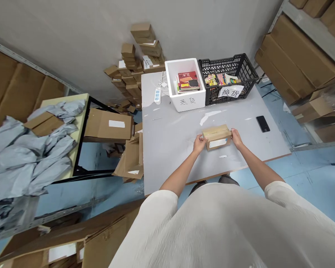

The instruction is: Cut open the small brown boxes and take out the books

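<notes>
1. Two bare hands show on my head feed, one at each end of a small cardboard box (217, 137).
2. I see the left hand (199, 144) gripping the box's left end, thumb and fingers pinched on it.
3. I see the right hand (236, 139) holding the right end, fingers bent against the edge.
4. The box is over the near half of the grey table (167, 149), right of its middle; I cannot tell whether its underside touches the top. A white label (218, 143) is on its near face.
5. To the right of the box, well apart from the right hand, lies a dark phone (262, 124).
6. At the far side I have a white bin (188, 101) with books (188, 80) inside; just right of it, a black crate (211, 97) bears a handwritten paper sign (230, 91).
7. Far left on the tabletop, I make out a power strip (157, 96).
</notes>
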`<state>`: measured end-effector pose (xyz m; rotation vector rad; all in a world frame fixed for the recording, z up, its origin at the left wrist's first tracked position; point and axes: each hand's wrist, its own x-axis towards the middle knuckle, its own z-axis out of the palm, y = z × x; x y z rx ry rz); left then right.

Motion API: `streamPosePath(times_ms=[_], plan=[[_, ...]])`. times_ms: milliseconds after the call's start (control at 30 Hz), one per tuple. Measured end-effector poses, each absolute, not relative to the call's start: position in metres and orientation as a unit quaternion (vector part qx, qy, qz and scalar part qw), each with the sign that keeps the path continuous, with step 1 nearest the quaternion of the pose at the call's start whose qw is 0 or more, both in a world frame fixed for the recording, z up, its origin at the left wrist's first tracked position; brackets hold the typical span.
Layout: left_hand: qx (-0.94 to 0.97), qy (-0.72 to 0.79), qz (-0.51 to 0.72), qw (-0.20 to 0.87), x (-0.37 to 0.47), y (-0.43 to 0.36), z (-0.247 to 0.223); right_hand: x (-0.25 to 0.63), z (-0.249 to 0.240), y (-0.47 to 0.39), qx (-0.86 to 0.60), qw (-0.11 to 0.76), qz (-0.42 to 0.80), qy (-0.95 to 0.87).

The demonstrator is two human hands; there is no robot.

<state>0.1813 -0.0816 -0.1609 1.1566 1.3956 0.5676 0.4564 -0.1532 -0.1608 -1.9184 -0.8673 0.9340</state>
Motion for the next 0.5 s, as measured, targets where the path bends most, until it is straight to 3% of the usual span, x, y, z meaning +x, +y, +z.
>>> streamPosePath(times_ms=[167, 367, 500], plan=[[0.486, 0.618, 0.235, 0.571, 0.205, -0.099, -0.177, 0.5, -0.184, -0.166, -0.766, 0.376, 0.416, -0.313], [0.471, 0.625, 0.253, 0.569, 0.232, -0.116, -0.185, 0.544, -0.214, -0.188, -0.82, 0.146, 0.333, -0.442], [0.466, 0.625, 0.27, 0.566, 0.244, -0.122, -0.185, 0.551, -0.226, -0.193, -0.807, 0.069, 0.337, -0.48]])
